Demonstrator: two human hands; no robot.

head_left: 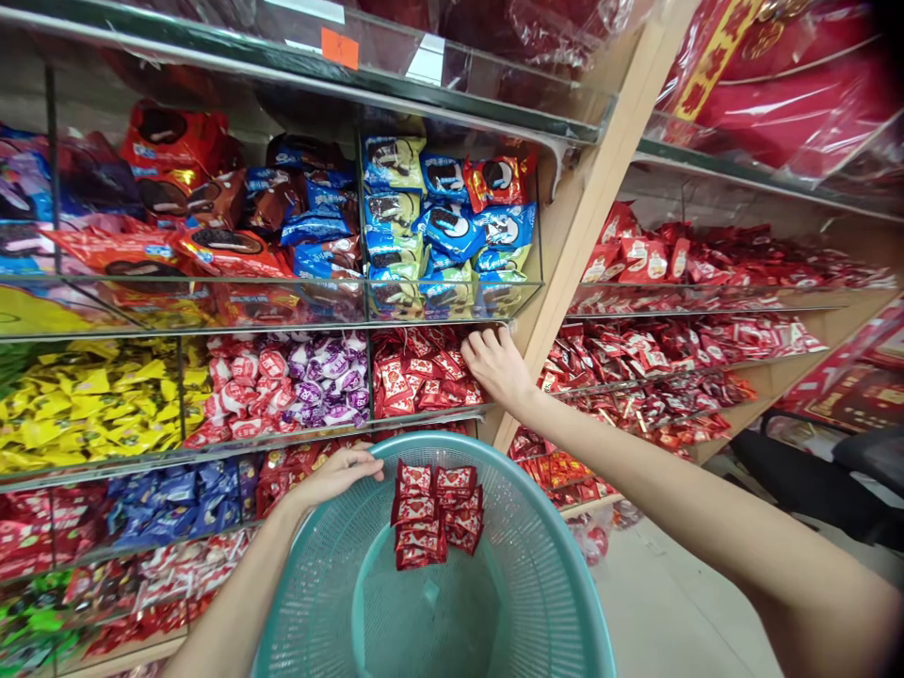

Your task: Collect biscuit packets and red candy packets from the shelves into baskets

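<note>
A teal plastic basket (565,565) with slotted walls is below me, its far rim close to the shelves. My left hand (346,474) grips that rim at the far left, fingers closed over it. Inside, toward the far wall, several red candy packets (418,513) are grouped in rows. My right hand (496,365) is at the right end of a compartment of red candy packets (416,372). Its fingers are bent and a little apart, fingertips at the packets; nothing shows between them.
Left of the red packets are purple-and-white wrapped sweets (329,377) and yellow packets (91,395). Blue cookie packs (448,226) fill the shelf above, behind a glass front. A wooden upright (586,198) separates more red packets (706,348) on the right. Pale floor (664,603) shows beside the basket.
</note>
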